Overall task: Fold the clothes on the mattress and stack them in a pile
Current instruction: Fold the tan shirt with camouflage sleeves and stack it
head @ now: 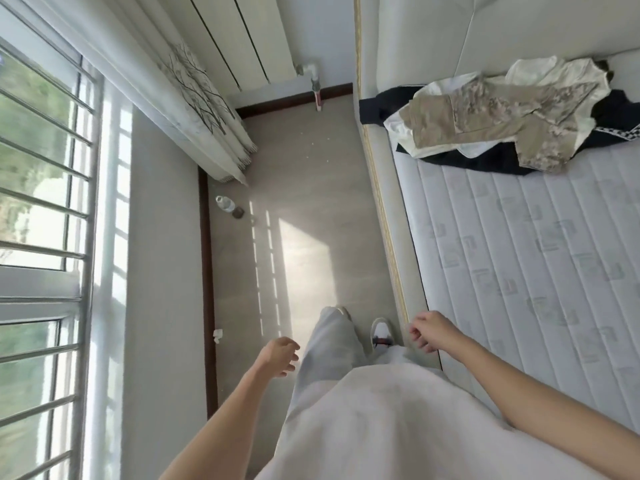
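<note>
A heap of unfolded clothes lies at the far end of the bare quilted mattress, near the padded headboard. On top is a tan camouflage garment, with a cream white piece and a dark navy garment under it. My left hand hangs over the floor with loosely curled fingers and holds nothing. My right hand hovers at the near edge of the bed frame, fingers loosely bent, also with nothing in it. Both hands are far from the clothes.
I stand in a narrow floor aisle between the bed and a barred window. A curtain, a radiator and a plastic bottle line the left and far side.
</note>
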